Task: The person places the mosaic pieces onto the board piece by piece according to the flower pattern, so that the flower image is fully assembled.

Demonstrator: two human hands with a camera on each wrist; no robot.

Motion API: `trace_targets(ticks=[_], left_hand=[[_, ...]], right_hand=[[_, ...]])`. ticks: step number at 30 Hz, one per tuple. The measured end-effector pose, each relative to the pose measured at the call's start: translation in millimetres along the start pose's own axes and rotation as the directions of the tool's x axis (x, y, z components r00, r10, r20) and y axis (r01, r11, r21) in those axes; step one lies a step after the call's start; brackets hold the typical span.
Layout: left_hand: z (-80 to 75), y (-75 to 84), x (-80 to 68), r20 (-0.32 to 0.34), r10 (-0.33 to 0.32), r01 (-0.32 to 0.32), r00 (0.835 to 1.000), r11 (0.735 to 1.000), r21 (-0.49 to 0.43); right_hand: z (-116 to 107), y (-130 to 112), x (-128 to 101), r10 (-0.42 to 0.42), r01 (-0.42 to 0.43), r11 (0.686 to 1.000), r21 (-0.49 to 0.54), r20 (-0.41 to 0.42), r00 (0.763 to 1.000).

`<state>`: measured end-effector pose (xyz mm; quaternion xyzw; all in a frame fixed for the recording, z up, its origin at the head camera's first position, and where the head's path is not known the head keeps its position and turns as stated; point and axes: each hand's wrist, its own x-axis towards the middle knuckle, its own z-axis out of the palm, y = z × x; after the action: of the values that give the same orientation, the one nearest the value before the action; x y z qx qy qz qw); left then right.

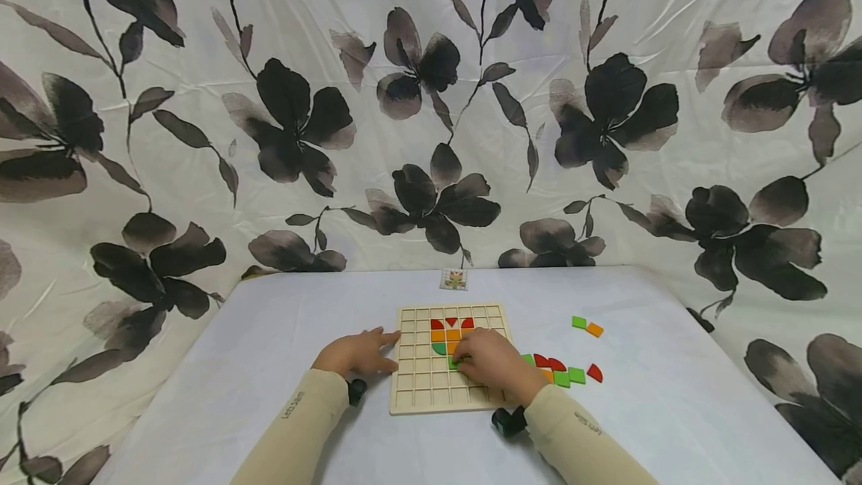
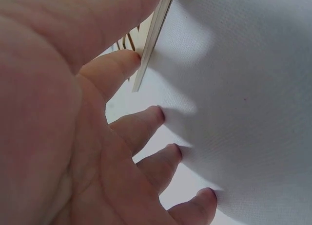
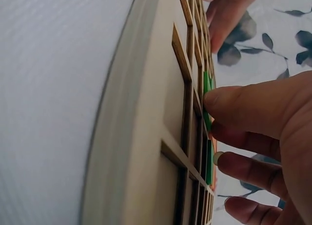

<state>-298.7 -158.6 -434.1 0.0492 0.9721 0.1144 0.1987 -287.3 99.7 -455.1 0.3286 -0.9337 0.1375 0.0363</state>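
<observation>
A pale wooden grid board (image 1: 420, 399) lies on the white table, with red, orange and green tiles set in its upper middle cells. My left hand (image 1: 353, 352) is at the board's left side, fingers spread; in the left wrist view its thumb and index finger touch the board's edge, while the other fingertips rest on the cloth. Over the board's middle, my right hand (image 1: 494, 361) pinches a green tile (image 3: 207, 101) at a cell with thumb and index finger. Another green tile (image 3: 209, 161) shows beside it in the right wrist view. My right hand hides several cells.
Loose green, red and orange tiles lie right of the board, among them a red quarter-round (image 1: 595, 373) and a green square (image 1: 577, 375). Farther back are a green tile (image 1: 579, 322) and an orange tile (image 1: 595, 329). A small pattern card (image 1: 454, 279) lies behind the board, before a floral cloth (image 1: 417, 126).
</observation>
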Motion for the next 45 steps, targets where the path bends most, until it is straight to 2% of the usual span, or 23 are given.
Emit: trace_targets(ticks=[12,19,25,35,45], left_hand=[[2.2,-0.7,2.4,-0.004,-0.011,0.011,1.000,1.000,-0.011],[1.4,-0.8,1.2,-0.008,-0.003,0.002,1.000,1.000,-0.010],[1.6,-0.6,0.3,-0.008,0.007,-0.008,1.000,1.000,-0.009],[0.3,-0.8,1.2,-0.005,0.022,-0.022,1.000,1.000,-0.014],[-0.4,1.4,-1.8,0.000,0.011,-0.011,1.000,0.999,-0.036]], right_hand=[[-0.8,3.3,-1.9,0.002,-0.002,1.000,0.027,0.003,1.000],[-8.2,16.4,-9.3,0.027,-0.027,1.000,0.003,-0.004,1.000],[-20.3,33.2,-21.4,0.098,-0.099,0.994,0.045,0.011,0.995],[-41.8,59.6,-44.0,0.287,-0.288,0.956,0.061,0.027,0.958],[-45.3,82.2,-67.1,0.403,-0.404,0.915,0.004,0.070,0.912]])
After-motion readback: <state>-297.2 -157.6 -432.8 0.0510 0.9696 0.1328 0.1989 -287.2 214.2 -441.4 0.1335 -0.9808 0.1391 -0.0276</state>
